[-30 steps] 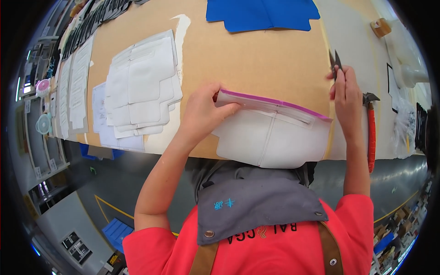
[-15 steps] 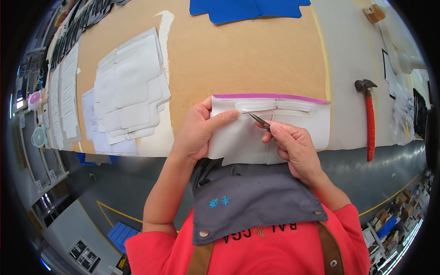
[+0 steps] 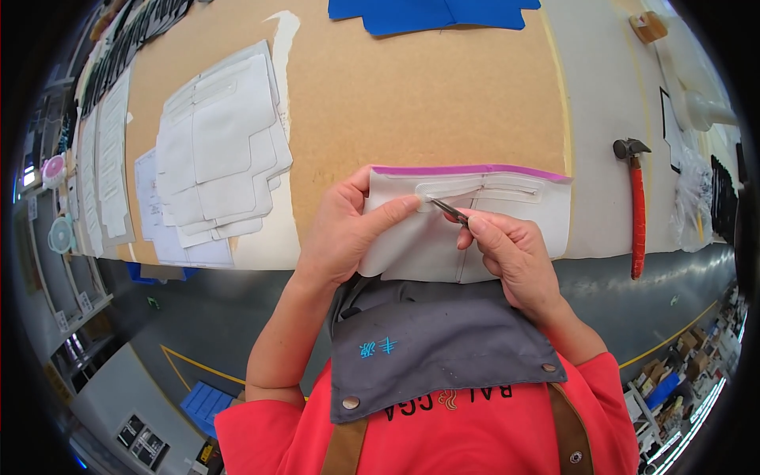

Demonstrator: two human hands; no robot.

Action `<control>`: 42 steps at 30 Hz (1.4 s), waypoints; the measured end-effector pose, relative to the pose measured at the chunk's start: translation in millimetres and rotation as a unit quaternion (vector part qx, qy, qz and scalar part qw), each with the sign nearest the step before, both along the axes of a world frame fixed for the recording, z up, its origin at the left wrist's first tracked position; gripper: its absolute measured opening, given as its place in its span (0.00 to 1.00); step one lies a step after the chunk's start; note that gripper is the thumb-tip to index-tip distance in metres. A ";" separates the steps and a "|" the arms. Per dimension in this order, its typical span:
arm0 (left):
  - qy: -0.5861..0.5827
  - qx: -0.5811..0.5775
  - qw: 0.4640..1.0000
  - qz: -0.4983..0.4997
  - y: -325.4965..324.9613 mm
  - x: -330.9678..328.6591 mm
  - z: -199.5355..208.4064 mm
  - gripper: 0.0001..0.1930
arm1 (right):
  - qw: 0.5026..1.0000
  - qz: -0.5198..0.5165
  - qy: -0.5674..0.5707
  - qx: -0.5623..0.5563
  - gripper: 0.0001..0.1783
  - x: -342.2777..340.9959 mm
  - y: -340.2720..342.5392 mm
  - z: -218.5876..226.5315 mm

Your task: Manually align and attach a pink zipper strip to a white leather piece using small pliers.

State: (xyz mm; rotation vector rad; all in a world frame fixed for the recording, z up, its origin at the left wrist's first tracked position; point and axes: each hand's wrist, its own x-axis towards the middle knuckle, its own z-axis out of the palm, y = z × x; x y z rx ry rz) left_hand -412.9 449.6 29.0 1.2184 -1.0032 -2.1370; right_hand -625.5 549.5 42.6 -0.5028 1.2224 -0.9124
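A white, leather-like panel (image 3: 518, 229) hangs partly over the table's near edge, with a purple strip (image 3: 459, 169) along its far edge. Below that strip runs a long, narrow slot with a stitched-looking border. My left hand (image 3: 340, 233) grips the panel's left side, its thumb pressed on top beside the slot's left end. Between the fingers of my right hand (image 3: 514, 257) is a small dark metal tool (image 3: 451, 210) with two pointed tips, tweezers or snips. The tips touch or hover just over the slot's left end; I cannot tell which.
Stacked white panels (image 3: 229, 138) lie left on the brown tabletop (image 3: 380, 103), over printed sheets (image 3: 146, 198). A blue sheet (image 3: 435, 14) lies at the far edge. On the right are a red-handled hammer (image 3: 637, 206), a clear plastic bag (image 3: 693, 198) and a wooden block (image 3: 649, 28).
The tool's tips and my left thumb have shifted slightly right and down along the panel. Both hands keep their hold.
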 end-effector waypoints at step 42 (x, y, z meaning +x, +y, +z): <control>0.012 0.026 0.999 0.023 0.5 -0.2 -0.6 0.16 | 0.892 0.080 0.362 -0.259 0.16 -12.5 -10.3 1.0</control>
